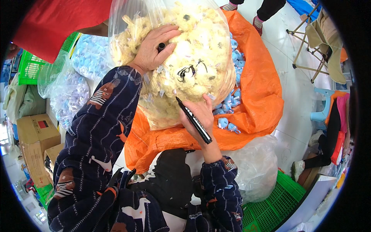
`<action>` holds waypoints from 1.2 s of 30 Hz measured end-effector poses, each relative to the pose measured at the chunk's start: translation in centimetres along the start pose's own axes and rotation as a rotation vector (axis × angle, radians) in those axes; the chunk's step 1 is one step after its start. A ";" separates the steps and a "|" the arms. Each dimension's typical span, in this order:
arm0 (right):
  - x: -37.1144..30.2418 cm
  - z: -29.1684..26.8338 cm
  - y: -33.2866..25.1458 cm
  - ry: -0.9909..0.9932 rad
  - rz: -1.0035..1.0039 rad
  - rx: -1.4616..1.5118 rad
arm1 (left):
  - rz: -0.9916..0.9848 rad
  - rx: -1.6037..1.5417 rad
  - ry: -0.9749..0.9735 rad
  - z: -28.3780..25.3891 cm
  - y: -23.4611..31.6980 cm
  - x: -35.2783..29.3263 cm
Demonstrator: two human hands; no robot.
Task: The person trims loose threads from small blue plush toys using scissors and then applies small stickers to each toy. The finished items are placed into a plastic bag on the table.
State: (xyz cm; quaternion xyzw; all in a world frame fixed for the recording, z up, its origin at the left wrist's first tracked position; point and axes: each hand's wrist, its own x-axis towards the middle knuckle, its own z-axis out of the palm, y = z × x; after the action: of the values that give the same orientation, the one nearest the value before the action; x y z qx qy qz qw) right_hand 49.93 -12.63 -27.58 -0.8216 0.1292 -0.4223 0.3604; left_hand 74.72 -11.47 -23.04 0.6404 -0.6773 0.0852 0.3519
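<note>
Seen near right: a crumpled clear plastic bag (255, 166) over a green basket (272, 208). Beyond it, grasping an uncapped black marker (195, 121) in the right hand (204, 118), pointing it far-left toward a stuffed clear bag (145, 8) of yellow plush toys (201, 31). Farther, resting the left hand (148, 53) on that bag, fingers spread, holding a black cap (161, 47) beside the thumb. Showing right of the stuffed bag: light-blue toys (233, 100) on orange sheeting (262, 85).

Black marker (194, 120) uncapped, slanted; clear bag (216, 50) ink-marked.
</note>
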 end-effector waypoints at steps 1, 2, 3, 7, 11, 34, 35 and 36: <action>0.0 0.1 0.0 0.004 -0.005 -0.016 | -0.004 0.001 -0.002 0.0 0.0 0.0; 0.0 0.2 0.0 0.008 -0.009 -0.031 | -0.003 0.000 -0.002 0.0 0.1 0.0; 0.0 0.3 0.1 0.011 -0.013 -0.047 | -0.004 0.000 -0.002 -0.1 0.1 0.1; -0.2 0.1 0.5 0.057 0.030 -0.003 | -0.009 -0.014 -0.003 -0.1 0.0 0.1; 0.1 0.0 0.2 0.057 0.014 0.017 | -0.007 -0.015 0.000 -0.1 -0.1 0.1; 0.1 -0.2 0.2 -0.043 -0.015 -0.060 | 0.000 -0.027 0.031 0.2 -0.3 0.4; 0.1 -0.2 0.1 -0.054 -0.009 -0.055 | 0.002 -0.025 0.033 0.4 -0.4 0.4; 0.2 -0.3 0.0 -0.066 -0.004 -0.048 | 0.002 -0.021 0.035 0.2 -0.4 0.4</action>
State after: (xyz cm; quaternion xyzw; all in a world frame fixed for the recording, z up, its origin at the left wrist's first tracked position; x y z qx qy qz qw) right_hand 49.86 -12.85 -27.32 -0.8439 0.1256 -0.3924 0.3436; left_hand 75.02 -12.00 -23.12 0.6345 -0.6725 0.0897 0.3703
